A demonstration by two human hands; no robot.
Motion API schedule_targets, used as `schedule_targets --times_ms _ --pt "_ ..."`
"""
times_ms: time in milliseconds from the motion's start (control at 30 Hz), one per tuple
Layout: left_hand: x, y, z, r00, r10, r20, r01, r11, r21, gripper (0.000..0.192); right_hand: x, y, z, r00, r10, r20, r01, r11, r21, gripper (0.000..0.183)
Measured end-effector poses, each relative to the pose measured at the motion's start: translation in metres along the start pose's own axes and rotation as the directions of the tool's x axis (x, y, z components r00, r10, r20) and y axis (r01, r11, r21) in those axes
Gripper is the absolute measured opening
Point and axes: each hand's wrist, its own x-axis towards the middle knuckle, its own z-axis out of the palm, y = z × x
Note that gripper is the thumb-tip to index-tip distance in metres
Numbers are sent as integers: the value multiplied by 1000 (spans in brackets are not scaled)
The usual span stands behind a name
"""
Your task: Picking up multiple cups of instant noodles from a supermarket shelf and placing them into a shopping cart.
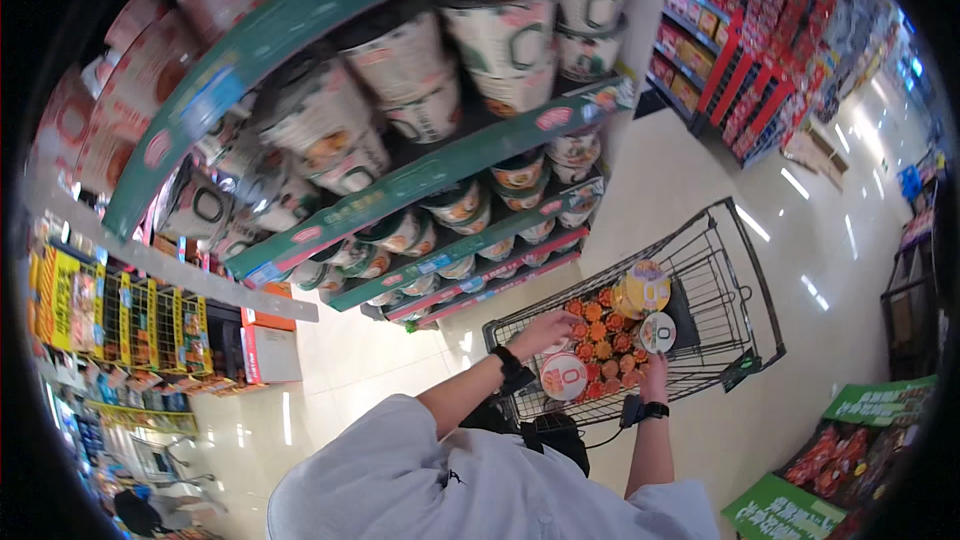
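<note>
My left hand (544, 334) reaches over the near left side of a wire shopping cart (739, 292), its fingertips at several orange-capped containers (598, 330). A white-lidded tub (564, 376) with red print lies just below it, and part of another pale lid shows beneath the hand. My right hand (654, 377) is at the cart's right part, its fingers at the lower edge of a white round-lidded tub (658, 332); whether they grip it I cannot tell. Yellow tubs (642, 289) sit above that one. Both wrists wear black straps.
A green-edged shelf (442, 157) with stacked instant-food tubs (502, 45) rises in front and to the left. A red display rack (780, 52) stands farther off at the upper right. Bins with green signs (787, 506) are at the lower right. Another person (154, 511) is at the far lower left.
</note>
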Motion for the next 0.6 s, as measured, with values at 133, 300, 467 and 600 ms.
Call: schedule_targets --times_ms 133,300,467,600 --pt "-95 44 -64 920 338 -198 -340 940 26 29 -93 -42 82 968 -147 206 130 987 94 42" --pt "-211 111 -130 707 522 -477 -498 846 189 26 -211 -116 200 765 -413 493 433 898 80 36" --pt "-296 199 -149 297 763 -574 -787 536 306 29 -329 -186 300 375 -568 732 739 660 133 32" --pt "-320 255 -161 126 805 -579 -862 379 338 47 -409 -219 354 164 -601 782 829 513 221 41"
